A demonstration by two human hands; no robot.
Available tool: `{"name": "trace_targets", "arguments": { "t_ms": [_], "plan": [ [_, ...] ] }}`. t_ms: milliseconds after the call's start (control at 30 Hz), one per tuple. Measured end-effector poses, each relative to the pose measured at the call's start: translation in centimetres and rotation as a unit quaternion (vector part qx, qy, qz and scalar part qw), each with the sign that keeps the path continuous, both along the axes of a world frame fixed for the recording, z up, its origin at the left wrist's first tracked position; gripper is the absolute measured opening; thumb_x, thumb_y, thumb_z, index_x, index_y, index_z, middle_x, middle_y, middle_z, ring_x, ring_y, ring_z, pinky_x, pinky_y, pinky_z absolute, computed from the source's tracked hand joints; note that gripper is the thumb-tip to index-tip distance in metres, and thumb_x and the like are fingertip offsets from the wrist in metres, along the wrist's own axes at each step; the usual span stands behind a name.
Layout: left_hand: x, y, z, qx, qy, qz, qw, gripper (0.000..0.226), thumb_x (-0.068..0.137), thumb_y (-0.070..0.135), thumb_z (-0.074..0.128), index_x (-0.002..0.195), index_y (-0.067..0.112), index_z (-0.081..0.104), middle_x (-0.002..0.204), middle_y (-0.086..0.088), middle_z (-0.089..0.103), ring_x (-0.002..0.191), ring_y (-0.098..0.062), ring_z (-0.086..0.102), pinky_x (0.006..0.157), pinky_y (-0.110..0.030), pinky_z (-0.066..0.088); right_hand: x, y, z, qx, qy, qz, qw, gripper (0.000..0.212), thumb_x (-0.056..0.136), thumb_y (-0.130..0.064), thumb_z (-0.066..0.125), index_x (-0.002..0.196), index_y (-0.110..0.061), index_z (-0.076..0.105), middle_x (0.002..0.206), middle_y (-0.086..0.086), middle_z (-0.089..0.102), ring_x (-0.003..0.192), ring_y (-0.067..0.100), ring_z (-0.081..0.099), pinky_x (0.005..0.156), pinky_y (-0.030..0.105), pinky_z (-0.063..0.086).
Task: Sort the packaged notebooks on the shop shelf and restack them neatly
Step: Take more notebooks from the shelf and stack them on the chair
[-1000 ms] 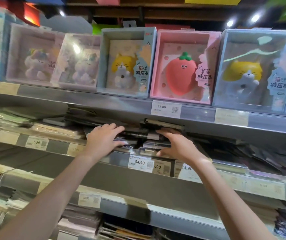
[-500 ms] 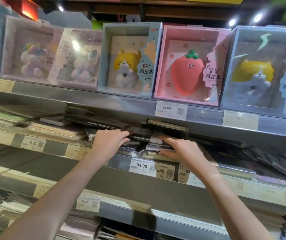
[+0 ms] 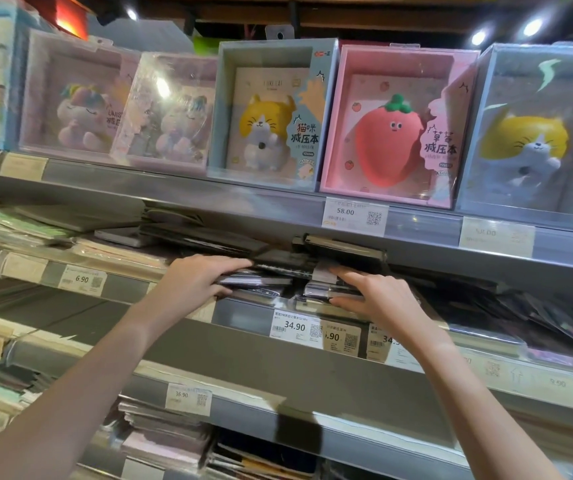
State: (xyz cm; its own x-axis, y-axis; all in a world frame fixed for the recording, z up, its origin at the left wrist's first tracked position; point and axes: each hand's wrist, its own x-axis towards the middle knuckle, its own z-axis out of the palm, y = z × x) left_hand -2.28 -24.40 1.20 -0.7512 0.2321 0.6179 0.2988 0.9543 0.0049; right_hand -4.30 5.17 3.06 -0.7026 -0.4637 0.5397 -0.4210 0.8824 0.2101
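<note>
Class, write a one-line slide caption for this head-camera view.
Left hand and right hand grip stacked packaged notebooks on the shelf.

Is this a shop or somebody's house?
Most likely a stationery shop: white price tags such as 58.00 line grey metal shelves, holding boxed pink strawberry notebooks and wrapped dark notebook stacks.

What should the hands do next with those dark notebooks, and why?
Probably draw the two piles a little forward and square their edges. The left hand grips one dark notebook stack and the right hand grips the neighbouring stack, thumb under, fingers on top. The notebooks lie crooked and overlapping under the upper shelf, with little room to sort there.
</note>
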Motion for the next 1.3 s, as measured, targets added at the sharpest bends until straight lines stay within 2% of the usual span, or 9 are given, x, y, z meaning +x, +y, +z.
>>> {"name": "trace_targets", "arguments": {
  "t_ms": [233, 333, 500, 600, 700, 800, 900, 1100, 1300],
  "plan": [
    [0.6, 2.9, -0.7, -0.003, 0.116, 0.020, 0.993, 0.060, 0.082, 0.047, 0.062, 0.137, 0.041, 0.039, 0.089, 0.001, 0.071, 0.080, -0.020, 0.065, 0.059, -0.027, 0.034, 0.5, -0.1, 0.0, 0.014, 0.005, -0.010, 1.000, 0.058, 0.089, -0.060, 0.040, 0.140, -0.033, 0.037, 0.113, -0.001, 0.067, 0.094, 0.019, 0.065, 0.071, 0.032, 0.052],
    [0.8, 3.6, -1.3, 0.051, 0.159, 0.023, 0.986, 0.059, 0.071, 0.039, 0.076, 0.126, 0.030, 0.056, 0.069, -0.003, 0.069, 0.063, -0.024, 0.065, 0.053, -0.026, 0.039, 1.7, 0.1, 0.1, 0.014, 0.002, -0.009, 1.000, 0.058, 0.090, -0.059, 0.041, 0.141, -0.035, 0.033, 0.128, -0.006, 0.059, 0.102, 0.019, 0.063, 0.073, 0.032, 0.051],
    [1.9, 4.2, -2.4, 0.089, 0.233, -0.029, 0.968, 0.061, 0.060, 0.031, 0.085, 0.115, 0.017, 0.064, 0.118, -0.004, 0.065, 0.083, -0.020, 0.071, 0.061, -0.034, 0.059, 3.5, 0.7, 0.4, 0.000, -0.040, -0.003, 0.999, 0.060, 0.089, -0.057, 0.042, 0.144, -0.042, 0.023, 0.147, -0.015, 0.035, 0.121, 0.015, 0.053, 0.088, 0.031, 0.047],
    [2.6, 5.0, -2.7, 0.083, 0.264, -0.020, 0.961, 0.059, 0.059, 0.037, 0.084, 0.112, 0.019, 0.066, 0.116, -0.001, 0.067, 0.082, -0.018, 0.069, 0.057, -0.029, 0.058, 4.6, 0.7, 0.7, 0.001, -0.076, -0.013, 0.997, 0.060, 0.090, -0.057, 0.042, 0.144, -0.047, 0.016, 0.151, -0.019, 0.024, 0.125, 0.013, 0.049, 0.092, 0.031, 0.046],
    [2.5, 5.1, -3.0, 0.095, 0.239, -0.003, 0.966, 0.060, 0.062, 0.043, 0.080, 0.116, 0.022, 0.063, 0.104, 0.003, 0.069, 0.088, -0.019, 0.063, 0.056, -0.027, 0.052, 5.4, 0.7, 0.8, -0.027, -0.100, -0.010, 0.995, 0.060, 0.088, -0.059, 0.045, 0.141, -0.051, 0.018, 0.150, -0.025, 0.024, 0.127, 0.009, 0.046, 0.093, 0.030, 0.044],
    [2.0, 4.8, -3.4, 0.114, 0.177, -0.022, 0.977, 0.063, 0.070, 0.062, 0.061, 0.123, 0.028, 0.056, 0.114, 0.006, 0.061, 0.107, -0.020, 0.051, 0.084, -0.033, 0.039, 5.9, 0.6, 0.3, -0.052, -0.110, -0.008, 0.993, 0.061, 0.087, -0.060, 0.045, 0.141, -0.051, 0.017, 0.150, -0.026, 0.022, 0.129, 0.008, 0.043, 0.096, 0.031, 0.043],
    [2.8, 4.4, -3.5, 0.192, 0.113, -0.054, 0.973, 0.077, 0.062, 0.078, 0.045, 0.128, 0.039, 0.047, 0.122, 0.018, 0.046, 0.118, -0.013, 0.033, 0.094, -0.033, 0.025, 6.2, 0.5, -0.7, -0.058, -0.079, -0.009, 0.995, 0.063, 0.087, -0.058, 0.045, 0.143, -0.047, 0.018, 0.152, -0.022, 0.019, 0.136, 0.006, 0.031, 0.099, 0.028, 0.039],
    [5.5, 3.7, -4.7, 0.458, 0.058, -0.107, 0.881, 0.059, 0.066, 0.071, 0.061, 0.118, 0.046, 0.047, 0.119, 0.005, 0.032, 0.121, -0.014, 0.032, 0.100, -0.020, 0.023, 8.2, 0.1, -3.2, -0.257, 0.044, 0.069, 0.963, 0.048, 0.082, -0.042, 0.061, 0.127, -0.026, 0.055, 0.132, -0.008, 0.054, 0.125, 0.014, 0.045, 0.094, 0.032, 0.043],
    [6.5, 5.6, -5.0, 0.557, -0.036, -0.122, 0.821, 0.067, 0.070, 0.055, 0.059, 0.130, 0.050, 0.030, 0.130, -0.004, 0.023, 0.116, -0.016, 0.035, 0.094, -0.029, 0.032, 9.8, -1.4, -5.3, -0.384, 0.060, 0.098, 0.916, 0.033, 0.084, -0.031, 0.063, 0.115, -0.020, 0.061, 0.112, -0.005, 0.058, 0.107, 0.014, 0.052, 0.090, 0.006, 0.031]
  ]
}}
